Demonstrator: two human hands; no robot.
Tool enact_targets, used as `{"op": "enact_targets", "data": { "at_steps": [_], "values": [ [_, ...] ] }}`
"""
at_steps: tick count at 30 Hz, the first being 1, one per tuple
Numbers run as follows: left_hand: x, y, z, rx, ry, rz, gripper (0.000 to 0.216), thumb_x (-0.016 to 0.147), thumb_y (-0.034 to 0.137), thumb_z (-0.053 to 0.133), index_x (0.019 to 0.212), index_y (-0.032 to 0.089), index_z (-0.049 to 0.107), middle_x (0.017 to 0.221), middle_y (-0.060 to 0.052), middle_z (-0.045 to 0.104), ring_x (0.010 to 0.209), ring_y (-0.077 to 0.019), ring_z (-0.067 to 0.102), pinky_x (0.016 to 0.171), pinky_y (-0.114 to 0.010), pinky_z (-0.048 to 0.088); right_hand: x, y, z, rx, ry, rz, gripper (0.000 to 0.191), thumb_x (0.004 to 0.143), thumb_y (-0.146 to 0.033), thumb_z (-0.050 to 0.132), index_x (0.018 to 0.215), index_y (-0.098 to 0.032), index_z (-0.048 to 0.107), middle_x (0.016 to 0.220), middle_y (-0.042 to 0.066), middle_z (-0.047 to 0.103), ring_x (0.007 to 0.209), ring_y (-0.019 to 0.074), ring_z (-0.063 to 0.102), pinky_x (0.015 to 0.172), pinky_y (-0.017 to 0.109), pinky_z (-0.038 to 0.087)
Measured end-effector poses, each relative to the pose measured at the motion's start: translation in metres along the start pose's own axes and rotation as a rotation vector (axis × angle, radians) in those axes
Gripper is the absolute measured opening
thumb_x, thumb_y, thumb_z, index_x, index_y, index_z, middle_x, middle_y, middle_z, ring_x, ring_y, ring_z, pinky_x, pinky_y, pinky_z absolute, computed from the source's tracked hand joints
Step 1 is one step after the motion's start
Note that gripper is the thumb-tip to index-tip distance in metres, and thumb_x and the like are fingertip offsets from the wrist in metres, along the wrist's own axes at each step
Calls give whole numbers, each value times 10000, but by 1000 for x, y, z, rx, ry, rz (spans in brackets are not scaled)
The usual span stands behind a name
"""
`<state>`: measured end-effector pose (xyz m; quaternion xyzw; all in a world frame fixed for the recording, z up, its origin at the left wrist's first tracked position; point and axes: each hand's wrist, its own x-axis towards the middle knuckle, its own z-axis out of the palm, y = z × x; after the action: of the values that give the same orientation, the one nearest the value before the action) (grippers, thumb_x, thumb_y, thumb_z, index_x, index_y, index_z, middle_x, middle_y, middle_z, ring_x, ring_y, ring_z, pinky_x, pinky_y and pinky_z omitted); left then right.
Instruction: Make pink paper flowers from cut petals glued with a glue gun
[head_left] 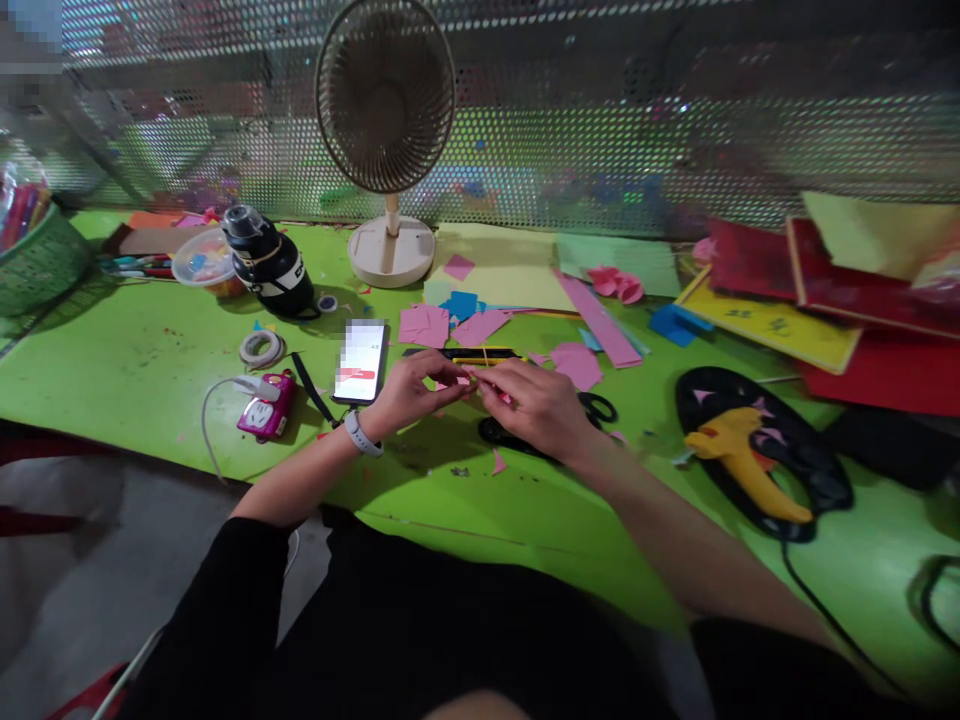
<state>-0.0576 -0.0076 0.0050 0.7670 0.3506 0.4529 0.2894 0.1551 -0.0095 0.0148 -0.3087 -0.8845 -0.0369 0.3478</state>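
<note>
My left hand (415, 388) and my right hand (534, 402) meet over the green table (135, 360), fingers pinched together on a small pink paper piece (466, 381) with a thin stick through it. The left wrist wears a white band. Black scissors (596, 408) lie just under and right of my right hand. A black and yellow ruler (480, 355) lies just beyond my fingers. A phone (361, 360) with a lit screen rests to the left of my left hand.
Pink paper squares (424, 325) and a pink strip (600, 320) lie behind the hands. A yellow glue gun (742, 460) rests on a black oval tray at right. A fan (386, 140), black bottle (268, 265), tape roll (261, 348) and pink power strip (267, 408) stand left. Coloured sheets (772, 320) are stacked far right.
</note>
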Motion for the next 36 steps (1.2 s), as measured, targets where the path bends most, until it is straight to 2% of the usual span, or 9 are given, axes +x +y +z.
{"op": "enact_targets", "data": {
  "at_steps": [5,11,16,21,23,27,31,36],
  "values": [
    [1,3,-4,-16,-48,-95,182,822,318,745,887,151,715,757,-41,694,654,-108,634,598,-214,494,1,3,0,20,29,51,194,949,-183,558,1050,-128,714,968,98,770,814,189,719,671,297,546],
    [1,16,-5,2,-140,-152,183,871,314,666,839,139,710,741,-53,714,644,-114,635,592,-219,476,1,7,-2,55,20,118,209,965,-220,551,1048,-142,726,965,95,771,818,193,721,701,302,554],
    [5,16,-9,262,-329,-204,134,838,274,686,795,153,723,721,-42,717,621,-126,610,577,-240,416,2,18,-10,104,8,217,214,956,-241,563,1046,-168,743,938,85,770,794,201,713,701,325,553],
    [10,2,-23,537,-211,-370,143,887,253,614,872,171,730,825,-55,737,709,-165,635,611,-268,421,-1,29,-12,149,-68,308,226,949,-280,570,1046,-190,752,927,76,769,757,196,700,659,326,544],
    [9,-4,-25,579,-269,-394,183,875,304,648,975,169,721,931,-72,737,770,-186,652,638,-281,453,-2,26,-10,159,-148,281,235,953,-278,558,1057,-196,753,934,70,771,737,190,696,653,328,542],
    [4,-13,-15,639,-400,-270,416,851,350,697,1200,131,643,1189,-129,661,974,-241,655,797,-335,516,-1,5,-6,154,-326,103,249,962,-229,530,1077,-189,748,1009,77,771,855,207,704,755,355,540],
    [3,-16,-8,718,-451,-254,324,859,271,677,1142,115,665,1139,-131,654,1034,-256,634,883,-358,514,-2,-20,0,104,-466,-85,224,954,-187,546,1037,-170,754,952,84,766,869,219,675,845,401,496],
    [7,-16,-15,688,-428,-269,292,869,258,649,1126,121,675,1125,-122,661,994,-241,641,865,-358,519,-9,-38,14,17,-515,-200,190,940,-168,568,957,-146,756,840,79,727,803,221,614,743,370,430]
  ]
}}
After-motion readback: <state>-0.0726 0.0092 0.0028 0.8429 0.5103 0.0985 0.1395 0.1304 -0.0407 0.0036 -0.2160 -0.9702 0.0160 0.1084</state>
